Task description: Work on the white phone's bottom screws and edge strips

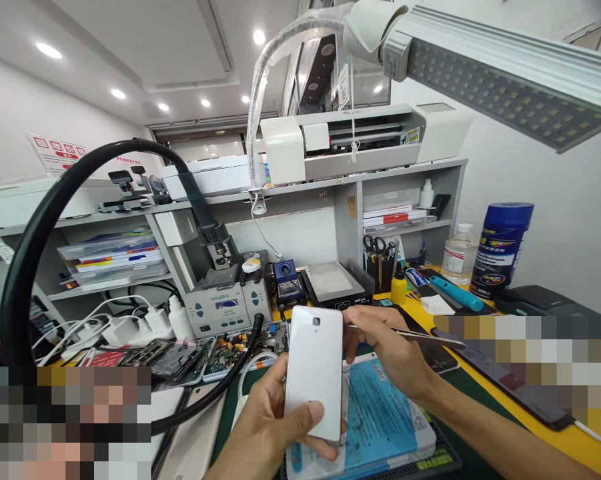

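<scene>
Upright in my left hand (273, 423) is a white smartphone (314, 373), its back and camera lens facing me. My thumb presses on its lower back, and the other fingers wrap behind and around the edge. My right hand (387, 347) is closed around a slim flat metal tool (425, 337) with a rounded rear end. The tool's front end meets the phone's upper right edge, where my right fingertips also touch; the exact contact is hidden. Below the phone lies a blue printed sheet (387, 413) on a pale pad over the green mat (485, 427).
A black hose (23, 267) arches at the left near a grey soldering station (225, 307). Circuit boards (230, 350) fill a tray behind my left hand. At right stand a blue spray can (500, 250) and a clear bottle (457, 253). A lamp (505, 80) hangs overhead.
</scene>
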A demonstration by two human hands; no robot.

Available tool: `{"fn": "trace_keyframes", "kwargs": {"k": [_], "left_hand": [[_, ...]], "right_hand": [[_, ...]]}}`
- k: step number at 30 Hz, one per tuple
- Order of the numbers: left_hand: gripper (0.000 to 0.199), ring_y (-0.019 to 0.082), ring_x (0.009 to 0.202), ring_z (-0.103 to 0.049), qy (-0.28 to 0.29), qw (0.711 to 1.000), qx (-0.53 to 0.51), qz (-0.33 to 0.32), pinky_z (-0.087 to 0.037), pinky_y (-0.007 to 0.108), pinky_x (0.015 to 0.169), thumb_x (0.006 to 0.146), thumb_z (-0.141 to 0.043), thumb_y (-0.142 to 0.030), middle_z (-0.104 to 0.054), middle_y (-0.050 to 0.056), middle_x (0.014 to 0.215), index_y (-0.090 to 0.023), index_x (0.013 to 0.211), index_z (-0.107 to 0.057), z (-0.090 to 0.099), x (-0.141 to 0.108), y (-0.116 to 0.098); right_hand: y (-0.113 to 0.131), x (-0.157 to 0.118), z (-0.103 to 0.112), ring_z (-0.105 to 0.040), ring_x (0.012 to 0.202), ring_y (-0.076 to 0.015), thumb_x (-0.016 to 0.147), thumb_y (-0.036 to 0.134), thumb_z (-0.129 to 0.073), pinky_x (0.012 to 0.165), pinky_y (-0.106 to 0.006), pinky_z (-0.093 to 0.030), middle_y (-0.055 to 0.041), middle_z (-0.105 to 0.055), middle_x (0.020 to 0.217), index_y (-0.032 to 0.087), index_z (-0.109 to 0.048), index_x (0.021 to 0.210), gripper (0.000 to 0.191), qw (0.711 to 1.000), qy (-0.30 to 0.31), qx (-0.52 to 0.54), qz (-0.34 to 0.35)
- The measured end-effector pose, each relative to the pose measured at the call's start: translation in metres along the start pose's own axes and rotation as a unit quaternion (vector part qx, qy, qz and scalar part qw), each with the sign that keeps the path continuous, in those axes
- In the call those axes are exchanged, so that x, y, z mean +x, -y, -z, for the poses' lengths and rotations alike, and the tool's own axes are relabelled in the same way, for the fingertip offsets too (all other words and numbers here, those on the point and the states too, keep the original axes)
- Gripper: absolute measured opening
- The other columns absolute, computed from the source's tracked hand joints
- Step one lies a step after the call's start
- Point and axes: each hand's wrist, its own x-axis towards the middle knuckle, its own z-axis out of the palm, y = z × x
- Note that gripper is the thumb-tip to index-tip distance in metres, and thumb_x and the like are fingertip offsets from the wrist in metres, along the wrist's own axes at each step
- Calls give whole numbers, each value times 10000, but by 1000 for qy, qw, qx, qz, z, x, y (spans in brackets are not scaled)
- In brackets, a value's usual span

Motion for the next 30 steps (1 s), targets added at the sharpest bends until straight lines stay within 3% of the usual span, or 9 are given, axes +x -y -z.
{"fn": "trace_keyframes", "kwargs": {"k": [6,10,14,17,21,23,25,30], "left_hand": [[619,286,799,-713,-6,1000,6,-10,-608,341,602,773,-777,-360,-728,123,931,-177,1316,-542,-2,0,3],[638,251,674,-709,-16,1000,-10,15,-567,300,528,780,-770,-400,-736,111,875,-189,1331,-527,-6,-2,-1],[591,204,613,-691,-53,995,-50,67,-545,281,557,755,-797,-391,-751,99,826,-189,1269,-586,-6,-5,-6],[543,234,663,-717,-75,992,-67,78,-539,290,598,736,-811,-386,-756,109,772,-158,1197,-637,-5,-6,-6],[458,307,711,-736,-91,989,-109,45,-550,361,628,719,-810,-395,-767,156,859,-134,1077,-693,-7,-6,-4],[417,321,710,-738,-105,986,-122,34,-552,368,618,704,-821,-374,-765,178,915,-115,1011,-709,-9,-6,-5],[377,311,673,-734,-110,984,-140,31,-556,377,602,697,-825,-340,-767,176,919,-119,980,-710,-10,-7,-6],[258,297,611,-717,-92,980,-171,36,-558,406,626,717,-799,-337,-769,159,779,-127,847,-723,-12,-10,-8]], "right_hand": [[5,-4,-2,-558,606,-163,959,413,-530,579,-280,-455,-13,-588,626,184,-616,647,396,997,-28,-69,11],[2,-3,-5,-547,582,-151,987,440,-480,582,-277,-422,-4,-571,578,188,-564,580,486,993,-50,-110,-2],[-3,-4,-11,-572,544,-149,995,455,-451,527,-266,-436,-9,-609,581,186,-577,586,506,992,7,-116,-39],[-2,-5,-13,-595,563,-153,996,444,-449,509,-258,-452,-25,-650,628,180,-649,666,468,991,46,-111,-56],[6,-6,-8,-609,567,-148,929,351,-601,500,-253,-480,-23,-686,719,202,-675,1029,194,999,-35,-7,-27],[10,-8,-7,-607,523,-145,867,329,-691,457,-247,-476,-25,-691,711,198,-652,1003,192,994,-44,97,-36],[13,-9,-7,-624,525,-149,827,320,-741,435,-236,-477,-36,-696,714,187,-645,891,177,981,-16,179,-71],[12,-9,-10,-613,544,-118,798,283,-777,454,-197,-491,-13,-651,655,170,-695,794,139,957,35,240,-157]]}}
